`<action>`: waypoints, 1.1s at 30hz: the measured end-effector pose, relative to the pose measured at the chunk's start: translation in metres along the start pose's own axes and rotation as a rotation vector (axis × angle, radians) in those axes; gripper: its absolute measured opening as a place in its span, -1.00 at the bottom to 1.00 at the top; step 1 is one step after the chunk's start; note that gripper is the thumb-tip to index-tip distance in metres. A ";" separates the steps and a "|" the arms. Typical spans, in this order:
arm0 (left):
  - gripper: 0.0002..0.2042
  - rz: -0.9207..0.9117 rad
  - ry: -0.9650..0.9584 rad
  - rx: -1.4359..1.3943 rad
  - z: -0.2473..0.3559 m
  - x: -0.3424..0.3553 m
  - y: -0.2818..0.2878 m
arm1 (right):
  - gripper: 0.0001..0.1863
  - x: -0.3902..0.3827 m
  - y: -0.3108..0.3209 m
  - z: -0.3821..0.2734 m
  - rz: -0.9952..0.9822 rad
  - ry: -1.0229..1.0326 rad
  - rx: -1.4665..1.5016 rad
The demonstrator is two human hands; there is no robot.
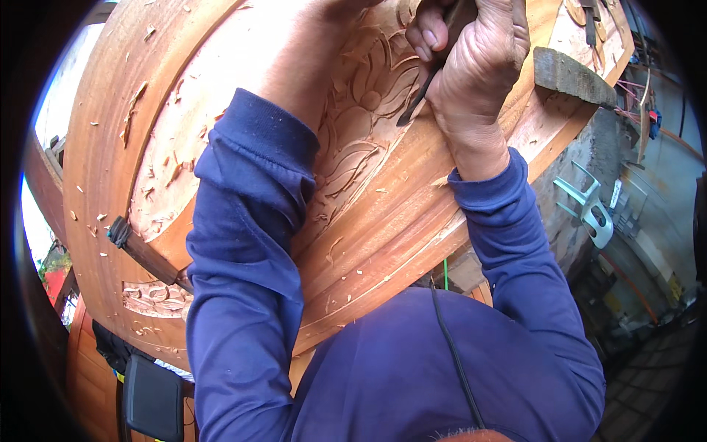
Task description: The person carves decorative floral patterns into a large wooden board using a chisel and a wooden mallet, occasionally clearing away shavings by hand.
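At the top, my right hand (482,62) is closed around a dark metal carving chisel (414,107). Its blade slants down and left, the tip lying at the border of a carved flower relief (361,121). Fingers curl over the chisel's left side; whose they are is hard to tell. My left hand (345,6) is mostly cut off by the upper edge, its fingers not clearly shown. The left forearm crosses the large curved brown wooden panel (383,214), which carries the relief and scattered shavings.
A dark wooden clamp bar (147,252) presses on the panel at the left, near a smaller carved patch (156,297). A grey wood block (573,76) rests at its upper right edge. Beyond are a pale plastic stool (589,205) and, lower left, a black case (152,398).
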State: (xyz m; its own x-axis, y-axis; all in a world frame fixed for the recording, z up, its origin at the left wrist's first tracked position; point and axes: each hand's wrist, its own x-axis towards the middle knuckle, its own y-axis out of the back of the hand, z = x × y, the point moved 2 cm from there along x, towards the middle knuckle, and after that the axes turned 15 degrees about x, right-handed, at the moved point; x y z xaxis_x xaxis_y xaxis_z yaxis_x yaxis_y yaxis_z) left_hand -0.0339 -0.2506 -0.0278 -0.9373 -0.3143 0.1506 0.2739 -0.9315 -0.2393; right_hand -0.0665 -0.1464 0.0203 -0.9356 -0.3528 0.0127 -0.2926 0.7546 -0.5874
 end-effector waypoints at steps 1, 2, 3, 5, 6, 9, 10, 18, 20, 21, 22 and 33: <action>-0.43 0.010 0.006 0.005 -0.001 0.003 0.002 | -0.58 -0.001 -0.003 0.002 0.034 -0.046 0.019; -0.43 0.010 0.006 -0.002 -0.003 0.005 0.001 | -0.59 0.000 -0.002 0.007 -0.018 -0.018 0.008; -0.43 0.009 0.009 -0.011 -0.006 0.008 -0.001 | -0.59 0.001 -0.002 0.009 -0.071 0.008 -0.003; -0.43 0.012 0.012 -0.023 -0.011 0.015 -0.003 | -0.60 -0.001 0.001 0.010 0.032 -0.084 -0.033; -0.43 0.012 0.016 -0.025 -0.012 0.019 -0.004 | -0.60 -0.002 -0.003 0.010 0.132 -0.170 -0.058; -0.43 0.014 0.018 -0.036 -0.015 0.021 -0.004 | -0.63 -0.005 -0.005 0.013 0.049 -0.210 0.080; -0.43 0.017 0.021 -0.040 -0.014 0.021 -0.003 | -0.64 -0.004 -0.005 0.013 0.019 -0.229 0.128; -0.43 0.039 -0.007 -0.057 -0.001 0.011 0.002 | -0.69 0.031 0.020 0.016 -0.089 -0.206 0.216; -0.43 0.039 -0.017 -0.087 -0.003 0.012 0.000 | -0.71 0.026 0.018 0.015 -0.218 -0.135 0.045; -0.43 0.043 -0.019 -0.098 -0.001 0.010 0.003 | -0.71 0.020 0.007 0.015 -0.250 -0.127 0.024; -0.43 0.052 -0.020 -0.109 0.000 0.009 0.006 | -0.70 0.018 0.004 0.018 -0.236 -0.144 0.096; -0.49 0.389 -0.044 -0.180 0.043 0.000 0.029 | -0.80 -0.003 -0.014 0.043 -0.343 -0.318 0.066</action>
State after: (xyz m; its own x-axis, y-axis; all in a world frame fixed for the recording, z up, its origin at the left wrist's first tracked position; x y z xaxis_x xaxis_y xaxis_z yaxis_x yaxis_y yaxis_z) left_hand -0.0172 -0.2853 0.0062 -0.7602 -0.6473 0.0558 0.5598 -0.6961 -0.4494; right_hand -0.0511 -0.1801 -0.0064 -0.6772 -0.7353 -0.0269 -0.5515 0.5314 -0.6430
